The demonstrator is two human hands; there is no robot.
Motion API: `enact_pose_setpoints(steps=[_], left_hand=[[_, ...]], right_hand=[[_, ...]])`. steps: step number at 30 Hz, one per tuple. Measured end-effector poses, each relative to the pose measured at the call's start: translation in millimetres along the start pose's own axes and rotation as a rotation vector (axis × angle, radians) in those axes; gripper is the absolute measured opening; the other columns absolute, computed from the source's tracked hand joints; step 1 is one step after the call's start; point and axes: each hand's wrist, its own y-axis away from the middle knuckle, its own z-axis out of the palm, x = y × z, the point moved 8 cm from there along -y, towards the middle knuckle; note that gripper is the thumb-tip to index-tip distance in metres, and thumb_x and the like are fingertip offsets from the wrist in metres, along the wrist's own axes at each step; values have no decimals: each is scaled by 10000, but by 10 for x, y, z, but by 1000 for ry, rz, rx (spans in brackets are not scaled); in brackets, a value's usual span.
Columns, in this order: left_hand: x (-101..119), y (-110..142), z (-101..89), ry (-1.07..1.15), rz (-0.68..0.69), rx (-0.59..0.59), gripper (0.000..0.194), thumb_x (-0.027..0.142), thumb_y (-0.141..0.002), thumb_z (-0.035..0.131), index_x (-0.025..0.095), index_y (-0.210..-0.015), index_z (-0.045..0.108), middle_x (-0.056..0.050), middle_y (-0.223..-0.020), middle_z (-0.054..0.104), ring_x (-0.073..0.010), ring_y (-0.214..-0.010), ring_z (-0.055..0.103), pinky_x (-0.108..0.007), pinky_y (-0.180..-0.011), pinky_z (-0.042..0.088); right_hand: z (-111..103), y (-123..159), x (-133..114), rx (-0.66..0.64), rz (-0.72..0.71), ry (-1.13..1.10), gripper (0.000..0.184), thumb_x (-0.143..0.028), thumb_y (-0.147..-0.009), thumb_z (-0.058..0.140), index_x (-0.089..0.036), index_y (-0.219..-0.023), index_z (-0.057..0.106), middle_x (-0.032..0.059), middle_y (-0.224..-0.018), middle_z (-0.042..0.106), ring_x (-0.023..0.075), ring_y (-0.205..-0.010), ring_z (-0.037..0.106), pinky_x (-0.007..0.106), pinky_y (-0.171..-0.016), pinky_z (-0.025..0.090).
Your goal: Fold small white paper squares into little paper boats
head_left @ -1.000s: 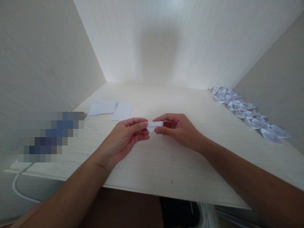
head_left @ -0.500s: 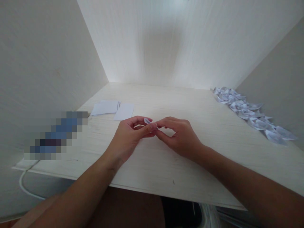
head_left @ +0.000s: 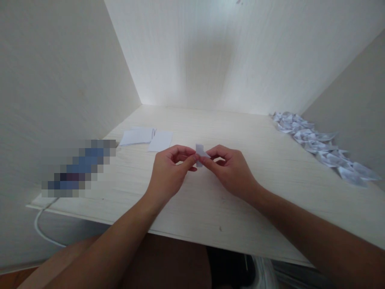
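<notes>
Pinched between both hands' fingertips, left hand (head_left: 170, 170) and right hand (head_left: 231, 170), a small folded paper piece (head_left: 201, 151) hovers above the desk (head_left: 270, 188); light, flimsy, best held by its creased edges.

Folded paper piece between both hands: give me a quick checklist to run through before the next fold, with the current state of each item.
1. Left hand pinches the folded paper piece: ok.
2. Right hand pinches it from the other side: ok.
3. Piece held above the desk, not pressed flat: ok.
4. Crease lines sharp and aligned: cannot tell, the piece is small and partly hidden by fingers.
5. Blank sheets lying within view at far left: ok.
6. Pile of finished folds along the right wall, apart from the hands: ok.
</notes>
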Motion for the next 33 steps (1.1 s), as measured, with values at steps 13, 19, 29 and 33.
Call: enact_pose_setpoints(steps=[13, 19, 29, 33], left_hand=[[24, 17, 38, -106, 40, 10, 216, 321, -746, 853, 145, -816, 750, -53, -808, 764, -165, -678, 707, -274, -614, 611], [17, -2, 45, -175, 65, -4, 206, 321, -745, 841, 156, -834, 755, -48, -798, 747, -159, -673, 683, -243, -555, 569], [98, 11, 53, -218, 242, -8, 240, 333, -787, 804, 174, -942, 715, -29, -826, 711, -126, -665, 632, -210, -497, 482], [170, 67, 84, -318, 354, -34, 155, 296, -837, 768, 194, -942, 718, -11, -819, 714, -114, -646, 631, -205, -505, 499]], right_hand=[[6, -44, 131, -54, 113, -10, 202, -375, -847, 739, -177, -810, 760, 36, -715, 737, 137, -569, 662, 251, -515, 482], [5, -55, 137, -61, 89, 9, 216, -366, -859, 727, -165, -783, 750, 36, -718, 736, 130, -566, 670, 243, -539, 485], [3, -72, 11, -155, -11, 132, 296, -350, -871, 727, -158, -645, 710, -18, -520, 625, 90, -498, 562, 219, -515, 384], [36, -70, 30, -197, -26, 142, 230, -273, -887, 688, -151, -705, 756, -11, -552, 654, 89, -508, 577, 215, -531, 409]])
